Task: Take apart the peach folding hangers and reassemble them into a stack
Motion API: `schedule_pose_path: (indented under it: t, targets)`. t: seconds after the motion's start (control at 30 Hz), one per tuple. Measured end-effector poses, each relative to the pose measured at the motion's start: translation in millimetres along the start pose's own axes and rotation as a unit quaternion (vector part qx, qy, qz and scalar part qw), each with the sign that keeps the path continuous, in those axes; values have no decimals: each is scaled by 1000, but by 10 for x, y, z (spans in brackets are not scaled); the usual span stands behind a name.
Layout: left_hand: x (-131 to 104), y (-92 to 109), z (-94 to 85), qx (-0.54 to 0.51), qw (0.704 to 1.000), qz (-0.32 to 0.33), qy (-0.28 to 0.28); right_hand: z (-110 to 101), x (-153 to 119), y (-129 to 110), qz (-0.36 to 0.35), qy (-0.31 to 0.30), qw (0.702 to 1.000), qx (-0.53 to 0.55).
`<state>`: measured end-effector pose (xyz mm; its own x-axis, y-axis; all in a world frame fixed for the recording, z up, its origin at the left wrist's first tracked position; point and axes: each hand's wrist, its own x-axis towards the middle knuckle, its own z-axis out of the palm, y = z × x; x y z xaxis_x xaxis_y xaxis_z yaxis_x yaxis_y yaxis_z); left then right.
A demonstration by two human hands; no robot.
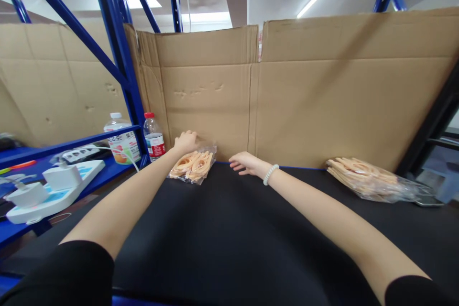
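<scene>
My left hand (pixel 186 141) reaches to the far edge of the black mat (pixel 229 229) and grips the top of a small clear bag of orange rings (pixel 193 165), which lies against the cardboard wall. A short way to the right, my right hand (pixel 245 162) rests flat on the mat with its fingers spread, holding nothing; a white bead bracelet (pixel 270 174) circles its wrist. The right fingertips stop just short of the bag's right corner.
A larger pile of clear bags with orange rings (pixel 371 179) lies at the mat's far right. Cardboard sheets (pixel 294 95) wall off the back. At left stand two bottles (pixel 154 136), a white power strip (pixel 53 191) with chargers and blue shelf posts (pixel 122 57).
</scene>
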<state>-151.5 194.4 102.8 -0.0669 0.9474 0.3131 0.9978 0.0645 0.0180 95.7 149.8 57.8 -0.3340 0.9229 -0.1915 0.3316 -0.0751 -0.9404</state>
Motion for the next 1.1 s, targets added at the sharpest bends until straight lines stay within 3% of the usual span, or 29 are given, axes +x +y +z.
schedule_pose_path:
  t: [0.17,0.4,0.67,0.9,1.1]
  targets:
    - [-21,241,41,32,993,113,23,-74,-522,320,-68,13,997,-45]
    - [-9,334,189,37,988,152,2,-300,-1058,872,-188,32,977,-93]
    - [-231,310,283,39,987,159,-7,-529,-995,1148,-229,62,965,-112]
    - [-459,286,298,39,987,159,4,-511,-1044,1151,-235,54,963,-124]
    - [-524,344,268,18,988,145,52,-510,-1090,1096,-216,57,968,-111]
